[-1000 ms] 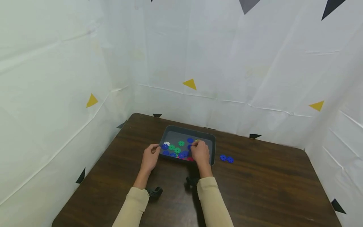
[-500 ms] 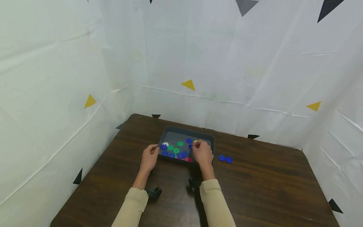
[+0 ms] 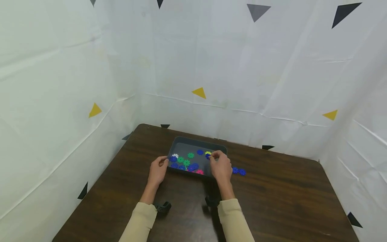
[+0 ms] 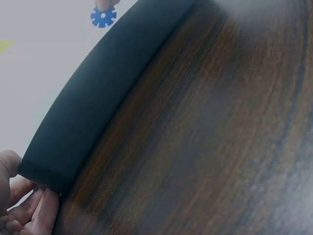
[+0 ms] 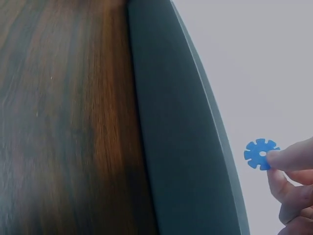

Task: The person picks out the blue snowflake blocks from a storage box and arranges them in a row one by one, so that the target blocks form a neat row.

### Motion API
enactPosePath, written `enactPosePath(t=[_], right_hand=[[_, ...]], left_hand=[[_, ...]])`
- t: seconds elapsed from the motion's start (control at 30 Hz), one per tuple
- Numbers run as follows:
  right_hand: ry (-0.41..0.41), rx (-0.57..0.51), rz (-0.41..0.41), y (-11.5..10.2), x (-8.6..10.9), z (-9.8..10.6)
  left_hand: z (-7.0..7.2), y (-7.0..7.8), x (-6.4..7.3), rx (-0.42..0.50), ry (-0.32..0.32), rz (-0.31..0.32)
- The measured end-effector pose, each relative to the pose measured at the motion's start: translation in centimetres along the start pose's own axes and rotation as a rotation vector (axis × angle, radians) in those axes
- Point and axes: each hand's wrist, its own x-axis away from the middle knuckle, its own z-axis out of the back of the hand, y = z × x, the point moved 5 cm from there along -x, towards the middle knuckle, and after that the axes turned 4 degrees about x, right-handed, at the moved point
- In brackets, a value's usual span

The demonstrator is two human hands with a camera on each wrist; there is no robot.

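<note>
At the near left corner of the grey tray (image 3: 183,141), my left hand (image 3: 158,170) grips the rim. In the left wrist view the thumb lies by the tray's top edge and the fingers (image 4: 45,210) are against its outer wall. My right hand (image 3: 221,167) is over the tray's right part and pinches a blue notched disc (image 5: 260,154) between thumb and finger, raised above the rim. Several flat notched discs lie in the tray: green discs (image 3: 190,155), blue discs (image 3: 174,165), a white disc (image 3: 175,156), a pink disc (image 3: 200,171) and a yellow disc (image 3: 208,153).
Two blue discs (image 3: 239,171) lie side by side on the brown wooden table (image 3: 281,195), right of the tray and partly behind my right hand. White sheeting (image 3: 229,67) with triangle marks stands behind the table and along both sides.
My right hand has moved right and lifted a blue disc from among the others in the tray. My left hand keeps its hold on the tray corner. The head view has shifted slightly.
</note>
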Motion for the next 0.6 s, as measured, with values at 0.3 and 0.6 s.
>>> enactPosePath(t=[0.3, 0.6], right_hand=[[0.083, -0.149, -0.011, 1.9, 0.1, 2.7], [0.092, -0.22, 0.004, 3.5, -0.2, 4.8]], left_hand=[[-0.2, 0.0, 0.1, -0.006, 0.002, 0.0], [-0.4, 0.2, -0.2, -0.007, 0.009, 0.006]])
